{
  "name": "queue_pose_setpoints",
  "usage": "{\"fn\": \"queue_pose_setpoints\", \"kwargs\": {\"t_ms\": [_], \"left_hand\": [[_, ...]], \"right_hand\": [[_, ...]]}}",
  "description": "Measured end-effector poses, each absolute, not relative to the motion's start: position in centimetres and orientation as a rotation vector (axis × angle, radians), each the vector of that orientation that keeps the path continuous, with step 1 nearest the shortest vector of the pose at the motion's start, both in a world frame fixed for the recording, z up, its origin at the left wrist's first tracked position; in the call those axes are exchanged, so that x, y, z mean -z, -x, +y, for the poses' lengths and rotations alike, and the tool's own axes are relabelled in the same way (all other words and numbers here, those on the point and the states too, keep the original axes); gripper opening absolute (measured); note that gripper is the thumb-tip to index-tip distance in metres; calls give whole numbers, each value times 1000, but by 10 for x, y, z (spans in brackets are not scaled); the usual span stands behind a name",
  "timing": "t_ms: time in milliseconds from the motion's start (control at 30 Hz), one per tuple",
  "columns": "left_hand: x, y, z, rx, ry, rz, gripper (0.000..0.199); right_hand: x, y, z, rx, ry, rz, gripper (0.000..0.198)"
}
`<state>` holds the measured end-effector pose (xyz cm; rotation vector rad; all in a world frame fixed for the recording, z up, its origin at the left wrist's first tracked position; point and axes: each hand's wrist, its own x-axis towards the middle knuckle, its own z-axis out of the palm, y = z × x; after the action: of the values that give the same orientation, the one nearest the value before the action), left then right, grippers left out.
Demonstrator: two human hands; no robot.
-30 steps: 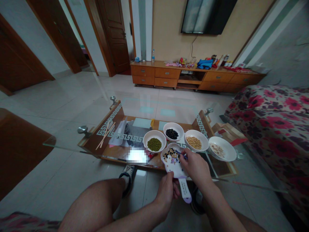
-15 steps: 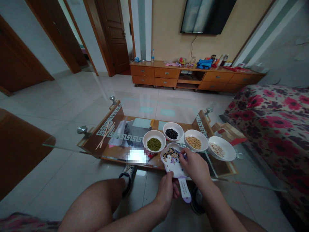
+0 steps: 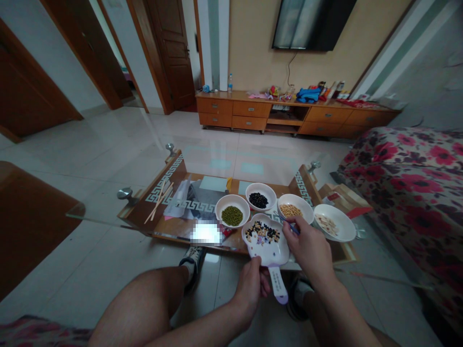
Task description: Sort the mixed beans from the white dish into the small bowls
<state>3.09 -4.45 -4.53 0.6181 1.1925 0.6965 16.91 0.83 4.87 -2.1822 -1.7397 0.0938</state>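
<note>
A white dish with a lilac-edged handle holds mixed black, tan and pale beans toward its far side. My left hand is closed on the dish's near edge, left of the handle, thumb on top. Slim dark blue tweezers are pinched in my right hand, over the dish's right edge. Their tip is at the near rim of a bowl of tan beans; whether they hold a bean is too small to tell. Nearby stand bowls of green beans, black beans and pale flat pieces.
The bowls stand on a glass-topped coffee table. Chopsticks, papers and a bright blurred patch show to the left. A flower-patterned sofa is at right; a long wooden cabinet lines the far wall.
My right hand has moved right with the tweezers, from over the beans in the dish to the near side of the tan bean bowl. My left hand keeps its hold on the dish.
</note>
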Motion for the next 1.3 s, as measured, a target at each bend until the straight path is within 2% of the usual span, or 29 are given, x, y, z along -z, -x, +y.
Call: {"fn": "queue_pose_setpoints", "kwargs": {"t_ms": [133,367,767,1100,1300], "left_hand": [[42,-29,-45,-677,-631,1174,67],[34,-26,-46,-706,-610,1132,63],[38,-30,-44,-674,-628,1168,67],[39,-31,-43,-684,-583,1186,62],[39,-30,-44,-658,-605,1183,67]], "right_hand": [[-57,-183,9,90,2337,-1540,29],[-63,-186,8,134,2413,-1417,32],[-41,-159,11,-234,2173,-1933,19],[-32,-151,13,-247,2221,-2018,20],[-30,-150,15,-230,2243,-2037,19]]}}
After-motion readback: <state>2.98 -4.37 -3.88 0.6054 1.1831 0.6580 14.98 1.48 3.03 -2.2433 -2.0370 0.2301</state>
